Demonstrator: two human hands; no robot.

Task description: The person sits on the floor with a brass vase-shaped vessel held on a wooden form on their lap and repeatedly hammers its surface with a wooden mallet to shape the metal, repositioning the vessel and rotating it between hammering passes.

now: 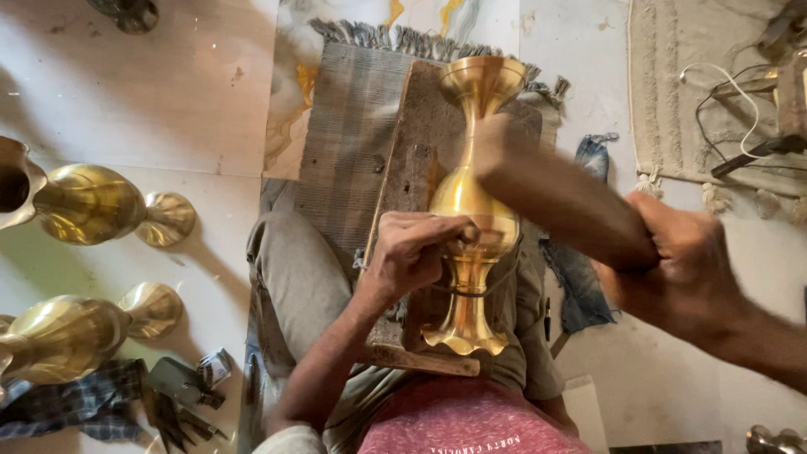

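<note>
A shiny brass vase [471, 227] is laid on its side on a wooden board [416, 160] across the lap, w/ its wide mouth pointed away & its wavy foot near the body. The left hand [412, 252] is closed around a small tool that is pressed to the round belly of the vase; the tool is mostly hidden, so its kind can't be told. The right hand [681, 261] is gripped tight on the thick end of a long wooden mallet [559, 197], whose far end is seen at the thin neck of the vase. For a good job, the vase should be held still on the board, the small tool kept flat on one spot, & the hits kept light & even, so the soft metal isn't dented. The brass is smooth, gold-coloured & glossy, w/ a fat middle & thin waists. The board is rough & worn. A grey woven rug [353, 109] w/ fringe is spread under it. More brass vases [84, 202] are laid on the pale floor [143, 92] at the left, near some dark tools [181, 395] & a checked cloth [76, 403].
</note>
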